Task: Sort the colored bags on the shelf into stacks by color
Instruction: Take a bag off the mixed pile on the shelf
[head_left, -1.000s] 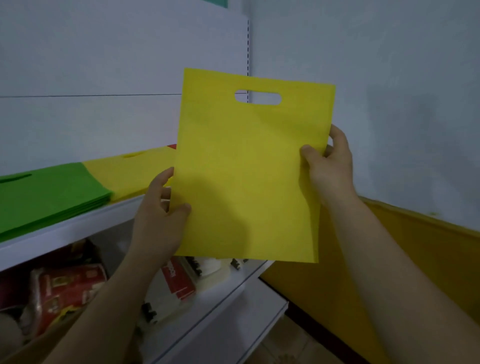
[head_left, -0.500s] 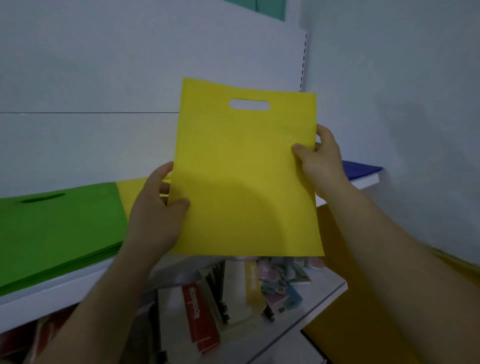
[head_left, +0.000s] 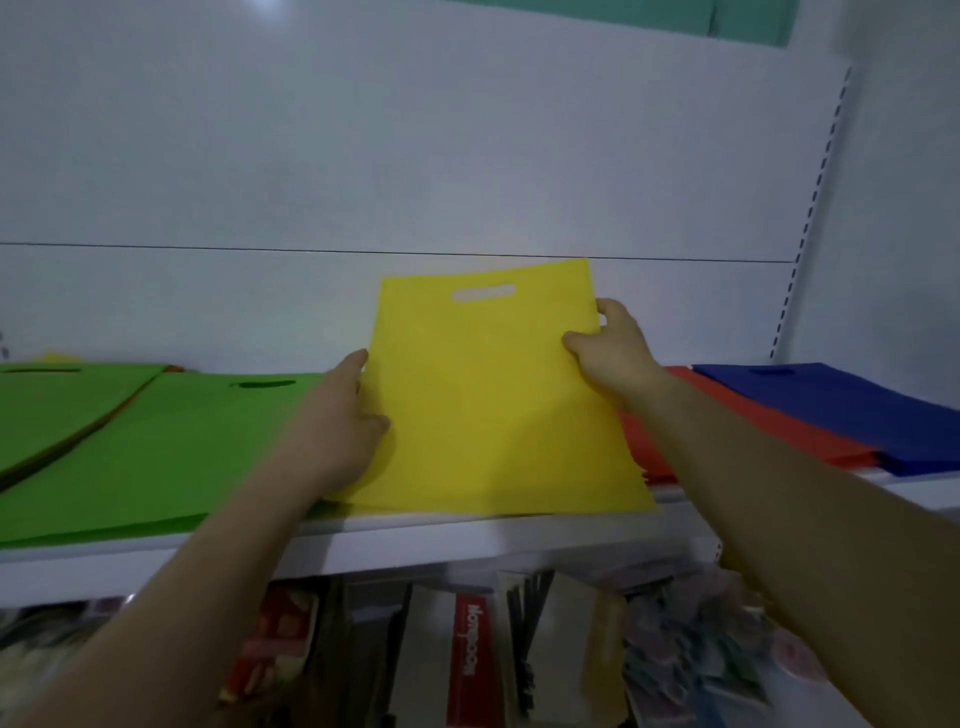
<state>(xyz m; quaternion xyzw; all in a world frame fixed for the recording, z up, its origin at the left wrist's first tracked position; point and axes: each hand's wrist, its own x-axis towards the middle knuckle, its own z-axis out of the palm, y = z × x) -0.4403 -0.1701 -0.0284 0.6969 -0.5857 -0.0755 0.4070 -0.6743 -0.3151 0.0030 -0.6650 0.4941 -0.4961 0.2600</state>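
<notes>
The bag was clasped at its side edges by the left grip and the right grip. It was held over the shelf, between green stacks and red stacks.

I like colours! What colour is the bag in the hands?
The bag is yellow, seen best in the head view.

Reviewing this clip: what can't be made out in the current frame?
Head view only.
- What lies beneath the yellow bag: hidden by the bag.
- Red stack: partly covered by the right arm.
- Green bags: cut off by the left edge.
- Lower-shelf goods: blurred, labels unreadable.
</notes>
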